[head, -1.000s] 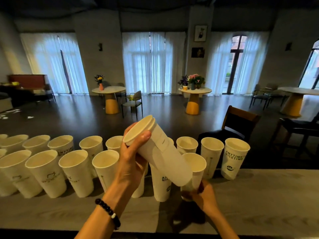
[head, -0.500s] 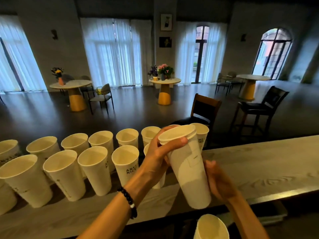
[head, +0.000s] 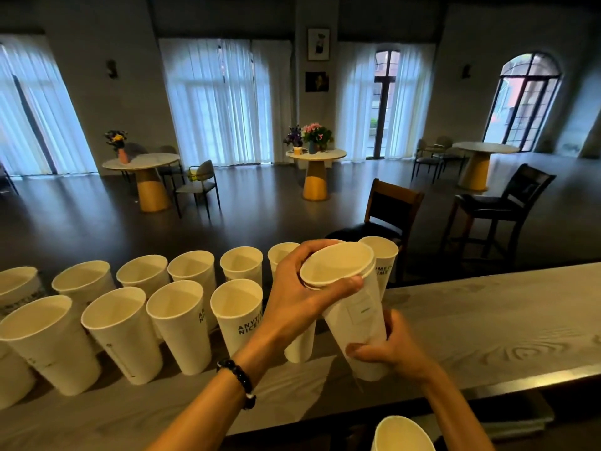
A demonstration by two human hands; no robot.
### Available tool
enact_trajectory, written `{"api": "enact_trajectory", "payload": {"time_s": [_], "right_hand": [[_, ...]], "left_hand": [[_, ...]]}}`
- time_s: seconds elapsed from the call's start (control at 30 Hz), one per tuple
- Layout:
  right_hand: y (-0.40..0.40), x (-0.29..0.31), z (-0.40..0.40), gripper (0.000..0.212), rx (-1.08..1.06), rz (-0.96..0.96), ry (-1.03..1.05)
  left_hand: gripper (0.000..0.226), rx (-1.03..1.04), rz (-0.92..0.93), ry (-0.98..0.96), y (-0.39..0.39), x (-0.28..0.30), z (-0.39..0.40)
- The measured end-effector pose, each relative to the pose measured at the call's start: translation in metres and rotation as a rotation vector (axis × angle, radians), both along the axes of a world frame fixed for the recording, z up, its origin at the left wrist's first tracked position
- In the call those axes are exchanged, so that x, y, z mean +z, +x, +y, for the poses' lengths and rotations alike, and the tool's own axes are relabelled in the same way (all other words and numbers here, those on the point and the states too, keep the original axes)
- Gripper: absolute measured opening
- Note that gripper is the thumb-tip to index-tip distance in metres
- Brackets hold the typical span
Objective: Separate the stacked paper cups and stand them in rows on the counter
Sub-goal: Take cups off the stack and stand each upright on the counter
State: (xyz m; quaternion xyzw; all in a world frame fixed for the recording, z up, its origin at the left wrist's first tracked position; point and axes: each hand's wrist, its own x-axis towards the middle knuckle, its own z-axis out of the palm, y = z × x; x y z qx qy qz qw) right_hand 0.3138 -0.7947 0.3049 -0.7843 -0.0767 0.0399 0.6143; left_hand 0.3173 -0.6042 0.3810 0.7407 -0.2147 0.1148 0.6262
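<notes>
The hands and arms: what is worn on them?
The left hand has a bracelet of dark round beads with one pale bead at its wrist. The right hand wears nothing visible. Both forearms are bare, without sleeves.

White cup stack point(head: 354, 307) held tilted; cups point(head: 177, 323) upright in 2 rows on counter point(head: 487, 320).

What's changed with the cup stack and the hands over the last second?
The cup stack swung from steeply tilted to nearly upright, mouth toward the camera. The right hand, then low at a standing cup's base, now grips the stack's lower part. The left hand keeps gripping the rim. The rows of cups on the counter look unchanged.
</notes>
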Motion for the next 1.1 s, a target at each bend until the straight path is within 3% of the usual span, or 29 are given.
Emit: {"api": "enact_trajectory", "payload": {"time_s": [0.1,0.17,0.27,0.5,0.77,0.93,1.1], "right_hand": [[0.007,-0.004,-0.006,0.092,-0.016,-0.047,-0.143],[0.009,-0.005,-0.008,0.081,0.008,-0.081,-0.18],[0.012,-0.003,-0.003,0.069,-0.03,-0.147,-0.171],[0.017,-0.01,-0.002,0.062,-0.103,-0.267,-0.12],[0.019,-0.012,-0.001,0.083,-0.097,-0.336,-0.225],[0.02,-0.01,-0.008,0.085,-0.042,-0.36,-0.246],[0.021,-0.008,-0.008,0.09,-0.087,-0.433,-0.332]], "left_hand": [[0.062,0.093,-0.192,0.316,0.007,0.0,0.011],[0.061,0.108,-0.246,0.533,0.01,0.003,0.015],[0.06,0.165,-0.307,0.668,0.014,0.007,0.013],[0.064,0.243,-0.362,0.718,0.019,0.007,0.003],[0.073,0.274,-0.304,0.753,0.021,-0.004,0.006],[0.059,0.12,-0.411,0.792,0.024,0.005,0.007],[0.051,0.222,-0.401,0.732,0.024,0.005,0.006]]}}
